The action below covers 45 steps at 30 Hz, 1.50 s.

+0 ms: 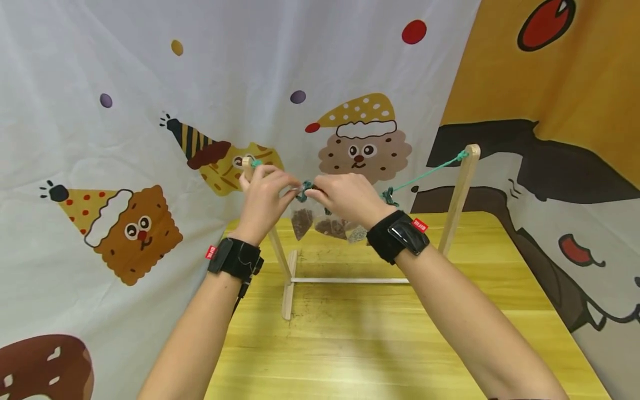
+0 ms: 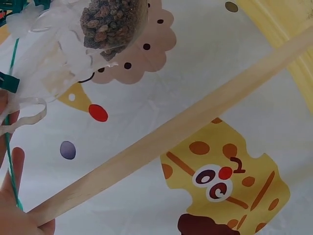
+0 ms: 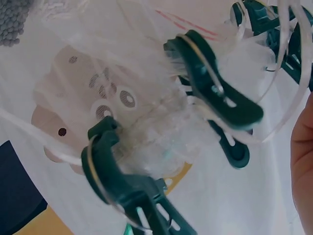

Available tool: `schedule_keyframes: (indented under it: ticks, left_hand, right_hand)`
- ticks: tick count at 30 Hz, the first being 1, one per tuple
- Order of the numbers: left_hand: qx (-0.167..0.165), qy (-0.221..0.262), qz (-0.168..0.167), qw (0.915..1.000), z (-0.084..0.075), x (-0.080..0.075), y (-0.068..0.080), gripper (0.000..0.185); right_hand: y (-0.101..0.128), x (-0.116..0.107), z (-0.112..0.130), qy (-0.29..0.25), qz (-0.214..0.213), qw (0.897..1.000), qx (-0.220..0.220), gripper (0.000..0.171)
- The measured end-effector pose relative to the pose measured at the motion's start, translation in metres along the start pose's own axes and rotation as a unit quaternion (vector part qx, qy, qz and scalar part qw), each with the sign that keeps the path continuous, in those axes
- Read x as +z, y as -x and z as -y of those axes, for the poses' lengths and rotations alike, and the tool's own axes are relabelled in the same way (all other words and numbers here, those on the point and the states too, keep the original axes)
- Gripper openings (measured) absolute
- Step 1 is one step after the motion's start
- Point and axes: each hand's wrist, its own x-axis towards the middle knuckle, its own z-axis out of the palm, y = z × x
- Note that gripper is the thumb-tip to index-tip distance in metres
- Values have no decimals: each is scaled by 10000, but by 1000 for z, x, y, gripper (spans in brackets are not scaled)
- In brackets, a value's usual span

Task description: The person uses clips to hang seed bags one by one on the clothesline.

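A green clip hangs on the string that runs sideways between two wooden posts, and the left hand and right hand both pinch it above little bags hanging down over the table.

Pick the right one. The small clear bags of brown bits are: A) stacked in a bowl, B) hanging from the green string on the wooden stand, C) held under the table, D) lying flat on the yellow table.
B: the bags hang below the green string strung across the wooden stand, where both hands work at the clips.
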Motion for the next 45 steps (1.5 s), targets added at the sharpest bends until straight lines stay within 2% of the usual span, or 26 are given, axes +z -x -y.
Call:
schedule_keyframes:
  ticks: [8,16,23,28,34,38,45]
  left_hand:
    - [108,-260,-46,9996,0,3,3,10]
    - [309,-793,-266,9960,-2,10,7,9]
    - [160,-932,-310,9950,-5,16,9,9]
    - [-1,-1012,-391,9941,-6,18,11,9]
    - [-38,-1017,-349,9942,-7,19,18,7]
    - [47,-1069,-373,9936,-5,20,19,4]
    - [-3,-915,-345,9952,-6,22,24,5]
  right_hand:
    - [1,-2,2,-53,282,9992,260,32]
    - [1,3,3,-67,135,9997,193,36]
    - [8,5,1,115,140,9996,230,48]
    - [14,2,3,-127,-23,9996,270,38]
    - [34,-2,8,-390,-293,9985,248,27]
    - [48,2,10,-444,-582,9972,137,23]
    - [70,13,9,-624,-752,9952,48,16]
